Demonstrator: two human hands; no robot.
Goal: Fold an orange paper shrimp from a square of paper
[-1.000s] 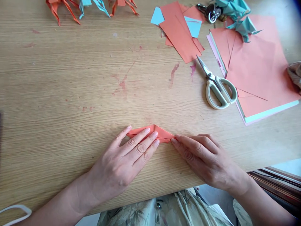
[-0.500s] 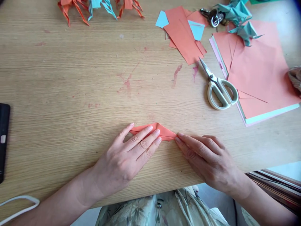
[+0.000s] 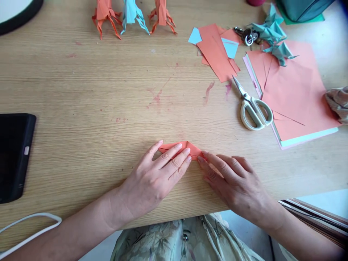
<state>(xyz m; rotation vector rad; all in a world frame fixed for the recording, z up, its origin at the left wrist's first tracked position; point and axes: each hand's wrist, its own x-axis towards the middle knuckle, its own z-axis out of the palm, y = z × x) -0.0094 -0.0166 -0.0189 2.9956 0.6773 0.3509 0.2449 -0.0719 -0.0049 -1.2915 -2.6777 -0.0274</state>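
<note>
A narrow piece of folded orange paper (image 3: 193, 148) lies flat on the table near its front edge, its top coming to a low point. My left hand (image 3: 156, 177) rests over the left and middle of it, fingers stretched out and spread, pressing the paper down. At the right tip, my right hand (image 3: 233, 181) pinches the paper between thumb and forefinger. The fingers cover much of the lower edge, so the folds there are partly hidden.
Scissors (image 3: 255, 107) lie to the right, beside a stack of orange sheets (image 3: 290, 94). Paper offcuts (image 3: 216, 52), keys (image 3: 248, 36) and teal folded figures (image 3: 281, 52) are behind. Orange and blue folded figures (image 3: 132, 14) stand farther back. A black phone (image 3: 16, 156) and white cable (image 3: 40, 215) are left.
The camera view has shifted, showing more of the table's back and left. My right fingers have slid slightly inward along the paper's right tip; my left hand still presses it.
</note>
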